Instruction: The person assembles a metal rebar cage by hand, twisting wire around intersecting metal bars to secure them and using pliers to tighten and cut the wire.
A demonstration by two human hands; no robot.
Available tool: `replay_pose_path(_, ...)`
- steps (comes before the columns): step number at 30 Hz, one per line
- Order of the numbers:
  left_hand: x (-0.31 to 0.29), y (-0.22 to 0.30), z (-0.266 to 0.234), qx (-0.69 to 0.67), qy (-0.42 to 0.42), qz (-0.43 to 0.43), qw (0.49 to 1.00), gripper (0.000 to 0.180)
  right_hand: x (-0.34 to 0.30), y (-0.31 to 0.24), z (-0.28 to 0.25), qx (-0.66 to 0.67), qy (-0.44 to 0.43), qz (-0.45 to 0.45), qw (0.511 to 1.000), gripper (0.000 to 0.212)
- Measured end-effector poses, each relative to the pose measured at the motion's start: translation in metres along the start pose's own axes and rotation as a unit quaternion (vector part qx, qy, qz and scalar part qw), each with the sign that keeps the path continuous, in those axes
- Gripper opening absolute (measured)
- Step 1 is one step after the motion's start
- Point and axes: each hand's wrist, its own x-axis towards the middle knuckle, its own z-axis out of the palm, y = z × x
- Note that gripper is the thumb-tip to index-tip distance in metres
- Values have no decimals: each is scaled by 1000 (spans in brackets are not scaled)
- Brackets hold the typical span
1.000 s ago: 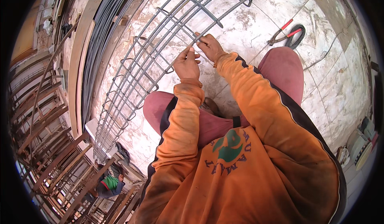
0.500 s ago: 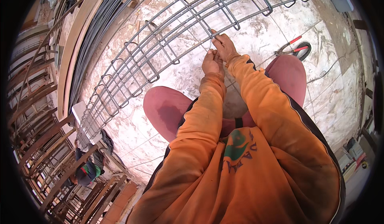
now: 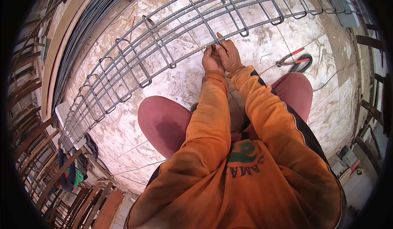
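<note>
A long cage of steel reinforcing bars [image 3: 186, 30] arches across the upper part of the view, with bent stirrups around its long bars. My left hand [image 3: 213, 61] is closed in a pinch just under the near long bar, beside a stirrup. Against it, my right hand [image 3: 229, 55] bends its fingers at the same crossing, one fingertip reaching up past the bar. Both hands touch or nearly touch the steel there. Whatever lies between the fingertips is hidden now; a thin wire showed there half a second ago.
Red-handled pincers [image 3: 291, 57] lie on the stained floor [image 3: 268, 81] to the right, by a dark coil [image 3: 303, 63]. Long rods [image 3: 84, 26] and wooden planks [image 3: 61, 40] run along the left. At the lower left, another person [image 3: 75, 175] is near wooden frames.
My hands have come together, the left one moving up to the near bar beside the right. The view has shifted slightly, and the thin wire no longer shows between the hands.
</note>
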Motion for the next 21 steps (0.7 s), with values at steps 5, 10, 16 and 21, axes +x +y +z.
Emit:
replay_pose_path(5,-4,3,-7,42,94,74,992,18,0,-5,12,30,46,3,998,45)
replay_pose_path(10,-25,-1,23,169,180,173,954,21,1,9,14,94,92,71,989,29)
replay_pose_path(16,-42,14,40,456,271,100,842,45,-1,-15,17,24,96,142,985,24)
replay_pose_path(21,-72,29,49,655,218,71,720,61,-4,-27,17,-17,83,212,974,26)
